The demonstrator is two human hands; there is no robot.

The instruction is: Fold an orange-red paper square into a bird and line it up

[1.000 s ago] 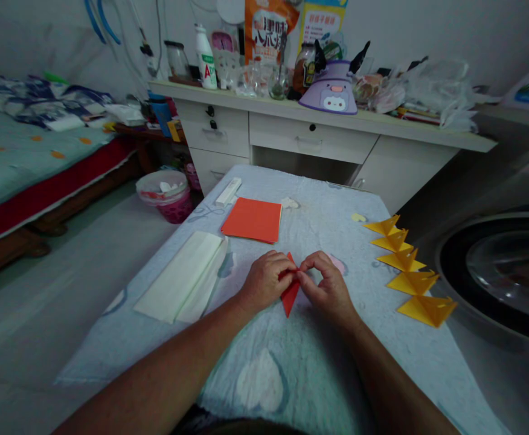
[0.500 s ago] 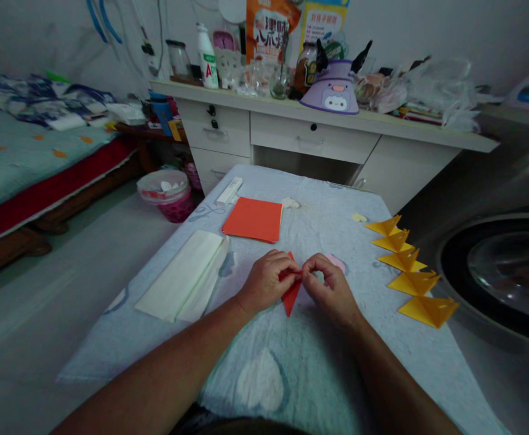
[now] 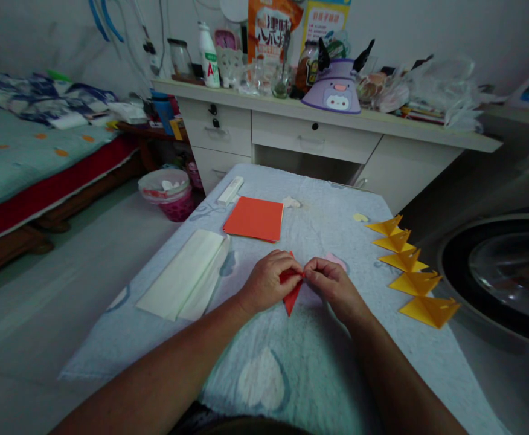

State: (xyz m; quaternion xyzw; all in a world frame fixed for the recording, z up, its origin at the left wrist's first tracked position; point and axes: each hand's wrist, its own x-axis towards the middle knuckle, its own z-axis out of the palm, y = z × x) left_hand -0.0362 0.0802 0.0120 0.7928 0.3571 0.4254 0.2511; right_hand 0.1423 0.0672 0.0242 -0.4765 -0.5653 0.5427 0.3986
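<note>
Between my hands is a small piece of folded red paper (image 3: 293, 297), its pointed lower end showing below the fingers. My left hand (image 3: 271, 277) is closed on its left part. The fingertips of my right hand (image 3: 331, 283) pinch its right tip, close against the left fingertips. Both hands hide much of the folds. Beyond them lies a stack of square orange-red paper sheets (image 3: 255, 219). To the left rests a folded pale tissue (image 3: 180, 275). On the right, several folded yellow paper figures (image 3: 413, 283) stand in a row along the table edge.
A narrow white box (image 3: 230, 191) lies near the far left of the cloth-covered table (image 3: 264, 386). Behind stands a white desk (image 3: 310, 130) crowded with jars, bags and a purple visor (image 3: 334, 90). A washing machine (image 3: 509, 266) is right; a pink bin (image 3: 174, 205) left.
My right hand's fingers have drawn closer together and flattened, the gap between thumb and forefinger closing. My left hand and the red paper have stayed nearly still.
</note>
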